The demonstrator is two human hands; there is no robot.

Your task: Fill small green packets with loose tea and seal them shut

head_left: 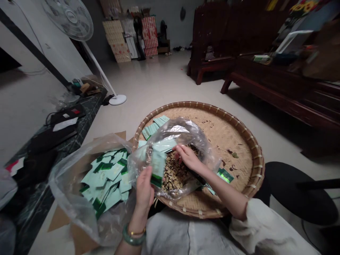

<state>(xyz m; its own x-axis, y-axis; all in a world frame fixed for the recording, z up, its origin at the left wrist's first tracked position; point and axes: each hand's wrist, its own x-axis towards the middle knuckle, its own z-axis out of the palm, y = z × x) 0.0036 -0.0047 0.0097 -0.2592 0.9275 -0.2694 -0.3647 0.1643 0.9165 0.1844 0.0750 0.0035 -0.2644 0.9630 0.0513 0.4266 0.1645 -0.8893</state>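
My left hand (145, 189) is closed around a small green packet (158, 168), held upright at the mouth of a clear plastic bag (175, 132). The bag holds loose dried bits (174, 173) and rests on a large round woven tray (233, 141) on my lap. My right hand (188, 157) reaches into the bag, fingers curled down into the dried bits; what it grips is hidden. More green packets (154, 127) lie on the tray behind the bag.
To my left a second clear bag (79, 198) on cardboard is filled with several green packets (107, 177). A dark low table (85, 117) with cables stands at the left, a white fan (71, 17) behind it. Dark wooden furniture (278, 85) fills the right; stacked boxes (132, 35) stand far back.
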